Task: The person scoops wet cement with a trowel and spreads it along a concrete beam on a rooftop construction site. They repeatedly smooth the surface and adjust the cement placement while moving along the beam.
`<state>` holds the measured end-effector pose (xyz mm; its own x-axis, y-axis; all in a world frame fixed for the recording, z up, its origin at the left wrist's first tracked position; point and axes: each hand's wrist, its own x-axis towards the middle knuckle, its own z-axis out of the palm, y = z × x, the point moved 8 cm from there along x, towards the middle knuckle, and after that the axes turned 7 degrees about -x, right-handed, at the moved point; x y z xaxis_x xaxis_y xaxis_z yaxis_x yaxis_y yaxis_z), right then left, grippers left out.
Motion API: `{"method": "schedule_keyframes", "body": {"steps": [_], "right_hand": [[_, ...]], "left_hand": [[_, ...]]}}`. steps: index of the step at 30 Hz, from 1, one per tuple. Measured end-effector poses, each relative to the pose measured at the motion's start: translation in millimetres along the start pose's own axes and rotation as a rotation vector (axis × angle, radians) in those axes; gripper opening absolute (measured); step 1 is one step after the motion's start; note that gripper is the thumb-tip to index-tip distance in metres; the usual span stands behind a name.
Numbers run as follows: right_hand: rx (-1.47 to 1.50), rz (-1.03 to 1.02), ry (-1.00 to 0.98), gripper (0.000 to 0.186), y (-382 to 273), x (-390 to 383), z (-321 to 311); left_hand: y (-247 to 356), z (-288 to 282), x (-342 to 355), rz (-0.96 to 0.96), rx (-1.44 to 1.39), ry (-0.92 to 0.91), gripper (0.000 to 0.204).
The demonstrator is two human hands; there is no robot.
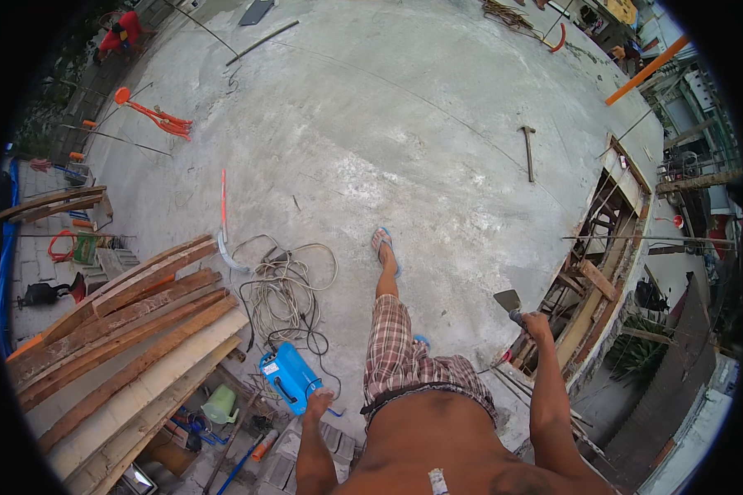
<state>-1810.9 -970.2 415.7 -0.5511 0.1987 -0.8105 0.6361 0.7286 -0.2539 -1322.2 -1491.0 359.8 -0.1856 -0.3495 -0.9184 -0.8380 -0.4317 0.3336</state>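
Note:
My right hand (537,325) is closed around the handle of a putty knife (508,302), its wide flat blade pointing up and left over the concrete floor. My left hand (320,402) hangs low beside a blue box-shaped machine (291,375) with a dark carrying handle and cables. It overlaps the machine's lower right corner, and whether it touches cannot be seen. The fingers of that hand are too foreshortened to make out. A tangle of pale and dark cable (281,289) lies just beyond the machine.
A hammer (529,154) lies on the concrete slab (404,124). At right, a timber-framed opening (607,256) cuts into the slab. Long wooden boards (132,330) are stacked at left, near a green jug (220,404). Orange tubing (161,120) and a metal bar (262,43) lie farther off.

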Motion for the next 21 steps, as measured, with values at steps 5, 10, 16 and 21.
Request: {"method": "schedule_keyframes", "body": {"steps": [5, 10, 16, 21], "right_hand": [[-0.022, 0.315, -0.055, 0.028, -31.9, 21.8, -18.5], [0.044, 0.271, -0.039, 0.033, -91.4, 29.3, -50.5], [0.111, 0.245, 0.022, 0.029, -149.0, 31.6, -79.7], [0.256, 0.457, 0.071, 0.022, -158.7, 38.1, -84.6]], "left_hand": [[176.5, -39.9, 50.6, 0.16, 0.144, -0.012, 0.054], [417.4, -73.7, 101.5, 0.483, 0.185, -0.011, 0.044], [592.4, -66.9, 130.5, 0.722, 0.126, 0.086, 0.042], [581.3, 1.2, 166.2, 0.566, 0.124, -0.035, 0.038]]}}
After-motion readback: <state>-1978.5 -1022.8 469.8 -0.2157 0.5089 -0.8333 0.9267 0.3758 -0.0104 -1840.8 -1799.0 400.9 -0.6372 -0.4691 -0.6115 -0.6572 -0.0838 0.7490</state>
